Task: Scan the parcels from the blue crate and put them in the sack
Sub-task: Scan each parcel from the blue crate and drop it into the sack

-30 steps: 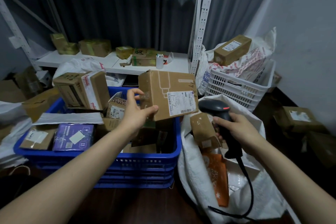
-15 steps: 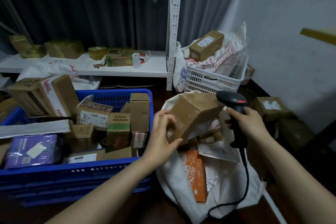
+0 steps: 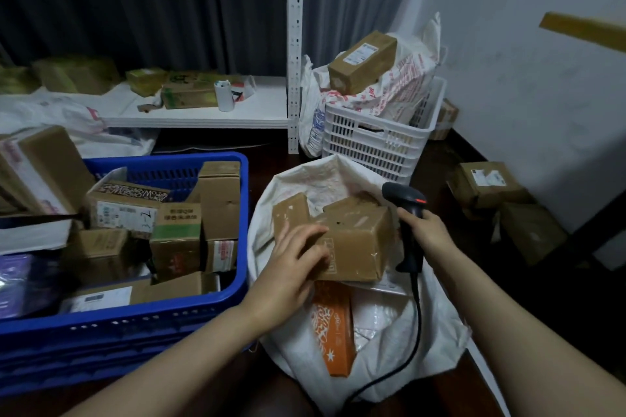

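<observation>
Near left on the dark floor, a blue crate (image 3: 142, 316) packed with cardboard parcels, several with white labels facing up. Just right of it, a white woven sack (image 3: 399, 359) with its mouth spread wide open.

Inside the sack, on top of the pile, a brown cardboard box (image 3: 359, 244), slightly tilted, scuffed face up. Touching it on the far-left side, a smaller brown parcel (image 3: 290, 210). Under its near edge, an orange packet (image 3: 333, 328).

On the box's near-left corner, the left hand (image 3: 298, 261), index finger along the top edge, other fingers bent over the side face. Thumb hidden, so hard to say whether gripping or only resting there.

Just right of the box, the right hand (image 3: 425, 230), clenched round the handle of a black barcode scanner (image 3: 404, 195). Scanner held upright, head above the box's far-right corner, black cable (image 3: 417, 318) trailing down across the sack toward the near edge.

Farther back, a white shelf post (image 3: 294, 44). Right of it, a white slatted basket (image 3: 369, 142) heaped with printed bags, one long brown carton (image 3: 362, 61) on top. By the right wall, more floor parcels (image 3: 484, 184).
</observation>
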